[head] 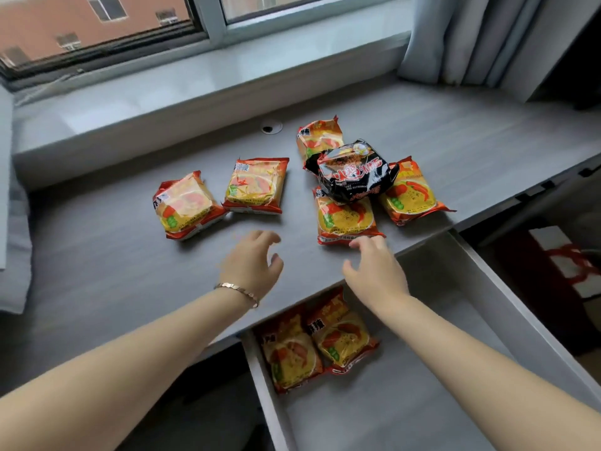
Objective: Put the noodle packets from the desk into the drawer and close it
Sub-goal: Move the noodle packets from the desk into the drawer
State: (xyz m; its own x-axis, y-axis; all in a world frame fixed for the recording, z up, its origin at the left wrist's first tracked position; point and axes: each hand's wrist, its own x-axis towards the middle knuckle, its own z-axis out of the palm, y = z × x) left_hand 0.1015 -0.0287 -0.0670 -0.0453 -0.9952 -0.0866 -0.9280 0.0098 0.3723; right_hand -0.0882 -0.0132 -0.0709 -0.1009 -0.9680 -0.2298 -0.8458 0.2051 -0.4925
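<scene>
Several orange-and-yellow noodle packets lie on the grey desk [97, 255]: one at the left [185, 206], one beside it [255, 185], and three on the right under a black packet [356, 172]. The nearest right-hand packet [344, 221] has the fingertips of my right hand [377, 270] at its front edge. My left hand [252, 263], with a bracelet on the wrist, hovers open over bare desk in front of the middle packets. The drawer [487, 281] below the desk edge stands open with two orange packets [317, 345] at its back left.
A window sill [195, 86] runs behind the desk, with a cable hole [271, 127] near it. Grey curtains [455, 37] hang at the back right. A dark bag with red and white [559, 265] sits right of the drawer.
</scene>
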